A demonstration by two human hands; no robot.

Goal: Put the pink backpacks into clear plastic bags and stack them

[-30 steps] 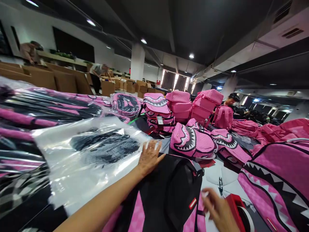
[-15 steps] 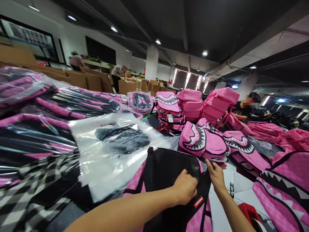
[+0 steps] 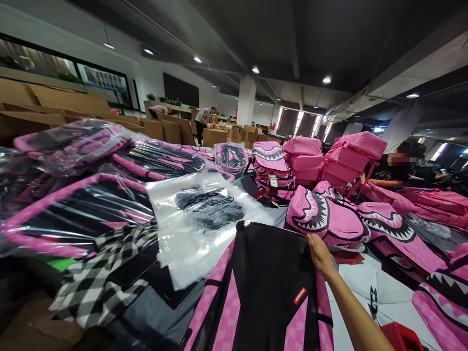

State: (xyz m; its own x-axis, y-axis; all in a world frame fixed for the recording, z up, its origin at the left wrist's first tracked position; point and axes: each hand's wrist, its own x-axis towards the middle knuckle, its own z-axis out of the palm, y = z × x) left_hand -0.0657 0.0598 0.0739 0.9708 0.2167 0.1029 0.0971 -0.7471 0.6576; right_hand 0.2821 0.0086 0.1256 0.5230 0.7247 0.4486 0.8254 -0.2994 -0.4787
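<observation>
A black and pink backpack (image 3: 270, 273) lies in front of me with its black side up, a small red label on its lower right part. My right hand (image 3: 320, 256) is closed on the upper right edge of this backpack, fingers partly hidden behind it. My left hand is out of view. Just beyond the backpack's upper left corner lies a stack of clear plastic bags (image 3: 168, 234) with black print. A pink backpack with a shark-mouth pattern (image 3: 329, 217) sits right behind my right hand.
Plastic-wrapped backpacks (image 3: 84, 214) fill the left side, beside a black-and-white checked cloth (image 3: 98, 278). Pink backpacks (image 3: 351, 158) are stacked at the back right. A red object (image 3: 402, 336) lies at lower right. Cardboard boxes (image 3: 171, 134) and other people are farther off.
My left hand, which was over the black side of the backpack, has left the view. My right hand stays at the backpack's edge. The view has turned left.
</observation>
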